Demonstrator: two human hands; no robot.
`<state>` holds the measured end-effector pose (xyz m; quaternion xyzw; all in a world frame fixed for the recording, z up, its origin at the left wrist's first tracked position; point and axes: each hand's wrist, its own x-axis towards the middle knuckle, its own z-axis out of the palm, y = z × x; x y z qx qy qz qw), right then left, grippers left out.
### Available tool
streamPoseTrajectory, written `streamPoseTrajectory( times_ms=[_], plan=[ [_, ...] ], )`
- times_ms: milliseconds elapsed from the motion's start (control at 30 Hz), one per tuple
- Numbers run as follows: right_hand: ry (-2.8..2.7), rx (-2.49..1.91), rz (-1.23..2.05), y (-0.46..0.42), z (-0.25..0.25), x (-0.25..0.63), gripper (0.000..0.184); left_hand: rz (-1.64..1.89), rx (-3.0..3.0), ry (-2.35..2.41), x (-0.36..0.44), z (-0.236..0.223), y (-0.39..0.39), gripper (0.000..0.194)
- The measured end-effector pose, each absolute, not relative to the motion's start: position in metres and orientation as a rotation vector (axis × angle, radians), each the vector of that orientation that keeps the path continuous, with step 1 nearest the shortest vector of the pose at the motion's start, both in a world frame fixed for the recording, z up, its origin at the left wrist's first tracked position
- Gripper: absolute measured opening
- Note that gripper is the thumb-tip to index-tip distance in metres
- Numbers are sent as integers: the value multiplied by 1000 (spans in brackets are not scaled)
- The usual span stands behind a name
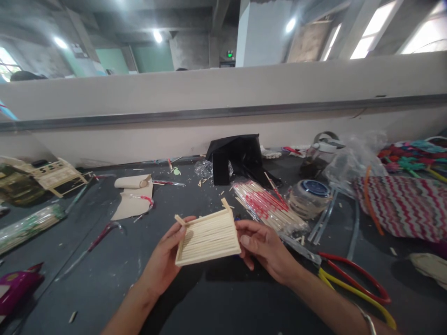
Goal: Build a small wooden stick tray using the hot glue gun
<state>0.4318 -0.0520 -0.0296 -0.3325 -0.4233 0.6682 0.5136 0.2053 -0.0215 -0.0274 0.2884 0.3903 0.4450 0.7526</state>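
Head view: shallow stick tray [209, 238] sits between both hands above the dark table [94, 288], slightly tilted, slatted face up. Left hand [166, 251] is closed around its left side, thumb on top, fingers underneath. Right hand [261, 244] is half curled, fingertips at the right edge; pinching or just steadying, cannot tell.

Handling, judged by eye: light, fairly stiff, dry rather than slippery, but fragile at the joints. Best hold is the outer rim strips, low pressure; avoid squeezing the thin slats or knocking the two short stick posts [226, 204] at the far corners.

Edges: bagged sticks [270, 204] lie just beyond the right hand, red-and-yellow-handled scissors [352, 279] near the right wrist, black object [233, 158] farther back against the wall [167, 142]. Beige cloth [134, 197] sits off left. Most room to move looks nearside, toward the person.
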Motion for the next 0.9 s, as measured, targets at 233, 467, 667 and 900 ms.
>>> streamPoseTrajectory(
  times_ms=[233, 467, 667, 900],
  plan=[
    [-898, -948, 1573, -49, -28, 432, 40, 1054, 779, 878, 202, -20, -23, 50],
    [-1250, -1149, 1539, -52, -36, 429, 44, 961, 1003, 1202, 195, -26, -14, 34],
    [-1467, -1319, 1508, -60, -39, 422, 38, 808, 1281, 1328, 177, -26, -20, 36],
    [-1698, -1350, 1334, -67, -43, 418, 34, 749, 1500, 1646, 167, -48, -59, 66]
  ],
)
